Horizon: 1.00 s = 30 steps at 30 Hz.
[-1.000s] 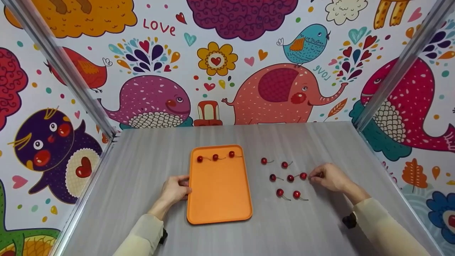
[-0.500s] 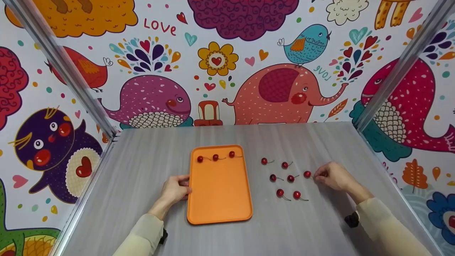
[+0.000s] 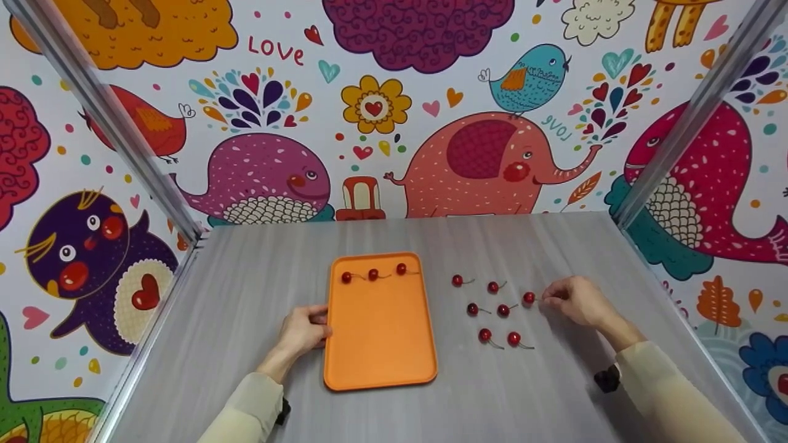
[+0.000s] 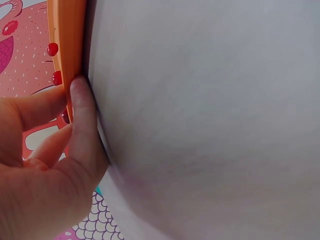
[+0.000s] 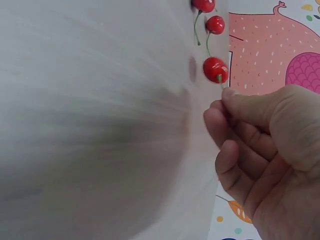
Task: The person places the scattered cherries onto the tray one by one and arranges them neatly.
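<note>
In the head view, my right hand [image 3: 575,301] pinches the stem of a red cherry [image 3: 529,298] between thumb and fingertips. The right wrist view shows that cherry [image 5: 215,69] hanging just off the table, its shadow apart from it. My left hand [image 3: 301,332] holds the left edge of an orange tray [image 3: 380,332], thumb and fingers at the rim in the left wrist view. Three cherries lie in a row along the tray's far end, among them a middle cherry [image 3: 373,274]. Several more cherries with stems lie on the table between tray and right hand, one of them a near cherry [image 3: 485,335].
The grey wood-grain table [image 3: 258,264] meets a patterned wall [image 3: 369,147] at the back. Metal posts [image 3: 689,117] stand at both back corners. Each wrist carries a small dark device, such as the one under the right sleeve [image 3: 652,369].
My right hand has drawn the cherry by its stem away from the others, first rightward, then slightly up and back. The left hand and the tray have stayed put.
</note>
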Available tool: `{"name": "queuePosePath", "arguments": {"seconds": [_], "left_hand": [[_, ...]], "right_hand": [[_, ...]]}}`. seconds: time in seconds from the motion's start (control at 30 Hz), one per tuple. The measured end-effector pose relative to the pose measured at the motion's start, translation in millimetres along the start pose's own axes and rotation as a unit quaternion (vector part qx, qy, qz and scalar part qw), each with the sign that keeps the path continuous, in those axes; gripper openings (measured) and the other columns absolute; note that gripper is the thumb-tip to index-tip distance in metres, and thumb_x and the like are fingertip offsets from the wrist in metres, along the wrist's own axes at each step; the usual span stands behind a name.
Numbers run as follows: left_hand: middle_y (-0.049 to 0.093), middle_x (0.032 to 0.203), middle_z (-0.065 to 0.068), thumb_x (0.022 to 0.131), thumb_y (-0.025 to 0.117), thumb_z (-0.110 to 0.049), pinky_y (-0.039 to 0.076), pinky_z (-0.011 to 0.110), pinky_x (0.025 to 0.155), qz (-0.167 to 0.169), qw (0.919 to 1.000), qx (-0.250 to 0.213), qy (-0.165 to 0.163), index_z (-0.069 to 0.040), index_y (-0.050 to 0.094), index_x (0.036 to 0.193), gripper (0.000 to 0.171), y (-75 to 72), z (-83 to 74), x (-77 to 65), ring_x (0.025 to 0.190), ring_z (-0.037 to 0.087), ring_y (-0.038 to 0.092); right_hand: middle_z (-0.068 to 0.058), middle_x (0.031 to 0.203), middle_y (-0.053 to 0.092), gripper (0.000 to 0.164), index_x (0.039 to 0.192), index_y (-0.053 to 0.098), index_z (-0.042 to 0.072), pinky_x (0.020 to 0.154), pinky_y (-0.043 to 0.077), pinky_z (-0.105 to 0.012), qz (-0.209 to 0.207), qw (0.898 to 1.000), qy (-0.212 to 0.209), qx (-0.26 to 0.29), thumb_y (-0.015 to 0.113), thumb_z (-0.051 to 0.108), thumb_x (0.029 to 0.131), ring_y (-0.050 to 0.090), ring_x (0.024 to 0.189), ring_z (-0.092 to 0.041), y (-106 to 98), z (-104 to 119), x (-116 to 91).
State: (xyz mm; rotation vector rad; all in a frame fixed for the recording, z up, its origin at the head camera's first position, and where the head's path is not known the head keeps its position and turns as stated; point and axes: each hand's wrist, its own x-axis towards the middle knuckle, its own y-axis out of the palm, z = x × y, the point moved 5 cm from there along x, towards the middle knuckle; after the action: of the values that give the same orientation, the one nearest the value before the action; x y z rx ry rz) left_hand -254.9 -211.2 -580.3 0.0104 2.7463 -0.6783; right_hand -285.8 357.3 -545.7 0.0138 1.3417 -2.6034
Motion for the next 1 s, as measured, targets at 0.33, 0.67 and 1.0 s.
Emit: {"name": "queuePosePath", "arguments": {"seconds": [0.33,0.67,1.0], "left_hand": [[0.070,0.107,0.014,0.090,0.075,0.009,0.069,0.034,0.070,0.000,1.0000,-0.006,0.003,0.002,0.068,0.152,0.062,-0.9,-0.4,-0.9,0.082,0.018,0.072],[0.070,0.108,0.014,0.089,0.075,0.010,0.068,0.033,0.068,-0.004,0.9999,-0.005,0.008,0.003,0.068,0.151,0.063,-1.4,0.2,-0.4,0.081,0.017,0.072],[0.070,0.107,0.014,0.089,0.075,0.009,0.068,0.032,0.068,-0.005,0.9999,-0.006,0.009,0.002,0.069,0.151,0.063,-0.6,0.5,0.0,0.079,0.017,0.072]], "right_hand": [[-0.015,0.107,0.085,0.014,0.112,0.088,0.003,0.073,0.058,-0.018,-0.016,0.996,-0.045,0.070,0.079,0.010,0.104,0.066,0.086,-0.015,8.5,18.6,8.6],[-0.021,0.107,0.084,0.018,0.114,0.086,-0.003,0.069,0.057,-0.019,-0.007,0.988,-0.078,0.134,0.079,0.010,0.104,0.064,0.081,-0.012,20.6,42.1,16.6],[-0.026,0.102,0.080,0.017,0.110,0.084,-0.007,0.066,0.058,-0.022,0.000,0.985,-0.088,0.146,0.078,0.008,0.104,0.065,0.079,-0.011,30.8,58.0,25.5]]}}
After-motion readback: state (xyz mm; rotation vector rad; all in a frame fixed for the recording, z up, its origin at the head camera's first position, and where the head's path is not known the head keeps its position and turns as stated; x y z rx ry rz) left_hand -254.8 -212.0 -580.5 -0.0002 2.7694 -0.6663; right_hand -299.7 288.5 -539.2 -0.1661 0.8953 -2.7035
